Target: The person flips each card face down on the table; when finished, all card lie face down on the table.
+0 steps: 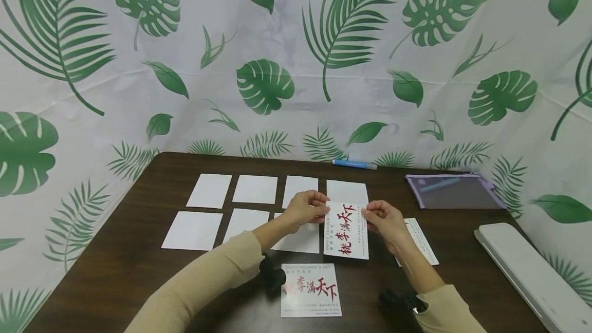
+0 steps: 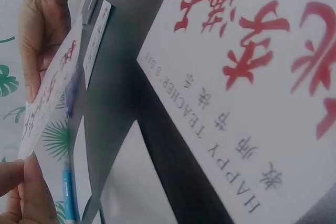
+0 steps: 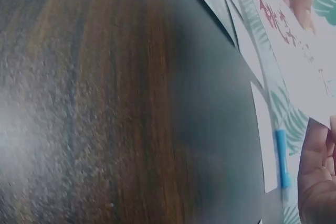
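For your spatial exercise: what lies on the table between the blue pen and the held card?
In the head view, one white card lies between the blue pen and the held card.

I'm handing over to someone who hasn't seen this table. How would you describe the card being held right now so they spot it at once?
On the dark wooden table, blank white cards lie in two rows. At the right end of those rows, the left hand and right hand pinch the held card by its top corners. Unlike the blanks it bears red calligraphy, and unlike the similar printed card lying nearer the person, it stands lifted, text running vertically.
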### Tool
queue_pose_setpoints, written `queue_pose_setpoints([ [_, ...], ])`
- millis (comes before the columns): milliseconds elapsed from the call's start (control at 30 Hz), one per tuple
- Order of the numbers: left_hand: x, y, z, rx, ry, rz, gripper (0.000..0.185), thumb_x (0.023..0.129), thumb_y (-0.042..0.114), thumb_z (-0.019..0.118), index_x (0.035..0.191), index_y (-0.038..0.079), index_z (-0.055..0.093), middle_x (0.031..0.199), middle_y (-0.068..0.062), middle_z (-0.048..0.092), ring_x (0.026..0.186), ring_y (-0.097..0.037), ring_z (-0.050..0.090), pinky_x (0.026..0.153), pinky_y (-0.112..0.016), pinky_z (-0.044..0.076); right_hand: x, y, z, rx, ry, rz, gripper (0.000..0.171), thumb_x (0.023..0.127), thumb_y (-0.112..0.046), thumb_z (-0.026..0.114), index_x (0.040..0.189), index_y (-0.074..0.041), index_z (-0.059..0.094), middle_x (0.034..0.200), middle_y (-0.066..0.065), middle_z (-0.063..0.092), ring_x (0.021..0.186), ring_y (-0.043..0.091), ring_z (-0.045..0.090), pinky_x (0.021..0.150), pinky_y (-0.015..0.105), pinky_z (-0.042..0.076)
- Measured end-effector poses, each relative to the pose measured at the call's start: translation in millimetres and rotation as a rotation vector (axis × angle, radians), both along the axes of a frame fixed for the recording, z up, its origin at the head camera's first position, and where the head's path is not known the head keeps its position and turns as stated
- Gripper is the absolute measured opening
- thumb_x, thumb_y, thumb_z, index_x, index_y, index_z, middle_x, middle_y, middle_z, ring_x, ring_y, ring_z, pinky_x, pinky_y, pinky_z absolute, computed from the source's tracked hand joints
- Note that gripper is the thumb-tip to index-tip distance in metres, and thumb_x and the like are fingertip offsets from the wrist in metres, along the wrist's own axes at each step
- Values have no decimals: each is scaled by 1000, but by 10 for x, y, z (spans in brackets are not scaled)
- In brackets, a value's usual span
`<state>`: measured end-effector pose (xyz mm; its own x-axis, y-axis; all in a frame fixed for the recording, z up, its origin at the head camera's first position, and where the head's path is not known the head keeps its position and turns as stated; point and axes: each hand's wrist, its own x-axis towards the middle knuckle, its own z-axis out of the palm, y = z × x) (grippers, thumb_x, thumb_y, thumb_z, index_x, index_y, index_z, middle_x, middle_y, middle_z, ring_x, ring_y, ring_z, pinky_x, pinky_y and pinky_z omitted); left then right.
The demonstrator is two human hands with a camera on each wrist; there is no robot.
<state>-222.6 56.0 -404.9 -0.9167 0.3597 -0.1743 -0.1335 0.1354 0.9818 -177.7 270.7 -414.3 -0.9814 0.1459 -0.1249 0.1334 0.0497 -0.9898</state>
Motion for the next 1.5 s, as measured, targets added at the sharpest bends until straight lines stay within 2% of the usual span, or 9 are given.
queue_pose_setpoints([
  [133,2,-3,57,21,8,41,21,83,-3,65,104,-3,60,81,-2,55,66,-11,57,60,-24,55,9,-85,-3,73,78,-84,15,86,3,62,100,3,54,77,-6,58,68,2,55,63,18,52],
  [267,-21,-6,120,28,25,91,24,84,-2,64,107,-5,58,83,-3,54,68,-12,58,62,-25,56,35,-234,27,325,232,-156,20,82,4,66,101,5,59,88,10,61,73,5,54,65,13,48],
  [367,-36,1,169,34,44,114,26,85,-1,63,110,-6,57,85,-5,53,69,-13,59,63,-26,57,67,-358,84,541,316,-177,22,80,-1,71,100,3,62,95,17,62,82,17,56,72,22,45],
  [467,-46,10,215,43,74,128,22,86,-1,61,107,-4,57,87,-6,53,72,-17,60,66,-30,57,75,-439,132,638,373,-215,26,79,-2,72,103,2,62,101,19,60,96,30,53,82,37,42],
  [567,-49,8,250,36,116,143,18,86,-2,60,104,-3,58,85,-6,53,76,-23,62,68,-36,57,72,-507,135,600,429,-242,27,78,-1,73,102,3,62,101,21,59,99,34,51,84,43,40],
  [833,-13,65,307,15,252,165,19,83,-5,57,101,-8,57,79,-5,54,73,-24,63,62,-35,57,137,-781,39,542,465,-120,26,72,-5,79,93,0,63,81,11,61,73,18,56,61,15,46],
  [967,17,107,346,-24,289,158,19,82,-4,57,100,-7,57,78,-6,56,65,-13,58,57,-27,56,142,-825,2,591,535,-136,24,71,0,79,89,0,62,78,9,61,69,18,58,58,17,47],
  [1267,63,127,428,-35,398,136,17,86,7,64,99,-2,58,85,-13,63,66,-17,64,55,-23,55,141,-713,84,749,739,-222,15,75,8,72,85,-1,66,76,8,62,65,14,56,56,25,49],
  [1500,58,37,299,-5,374,227,27,82,8,71,105,0,57,97,-13,63,81,-20,65,63,-23,55,106,-524,151,549,528,-279,12,78,6,69,89,3,66,78,15,65,67,7,55,60,7,43],
])
